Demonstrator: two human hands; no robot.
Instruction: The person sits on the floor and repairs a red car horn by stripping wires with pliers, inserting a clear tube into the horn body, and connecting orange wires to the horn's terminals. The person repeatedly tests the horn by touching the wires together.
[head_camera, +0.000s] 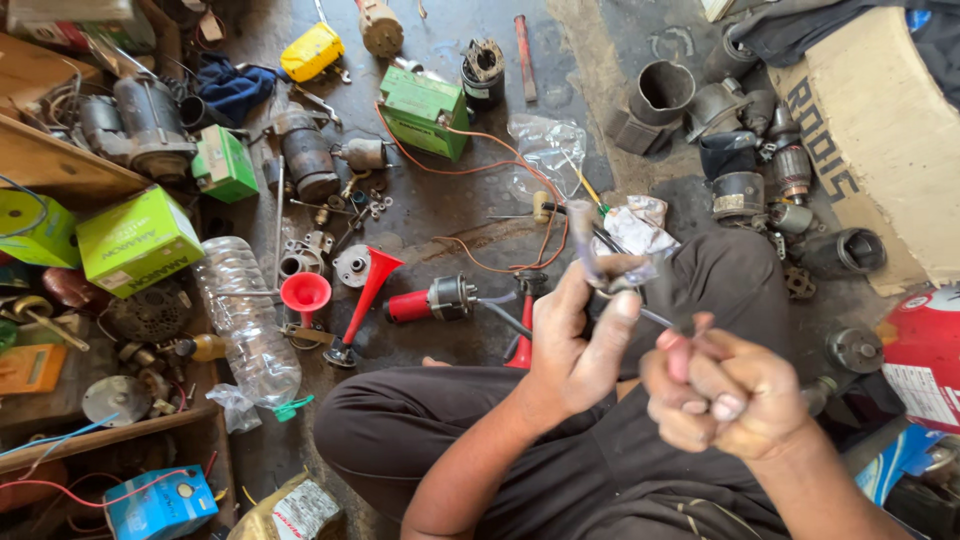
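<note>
I sit cross-legged on a workshop floor in dark trousers. My left hand (575, 335) pinches a short clear tube (583, 240) together with a small dark part at its fingertips. My right hand (725, 390) is closed in a fist around a red-handled tool (678, 352) whose thin metal shaft points toward the part in my left hand. The two hands are close together above my knees. A red horn unit with a black motor (435, 300) lies on the floor just beyond my left knee, with a hose leading toward my hands.
Two red horn trumpets (340, 295), an empty plastic bottle (245, 320), green boxes (135, 240), a green battery (425, 108) with orange wires, motors and metal housings (740, 150) litter the floor. A wooden shelf stands at left, a cardboard box (880, 150) at right.
</note>
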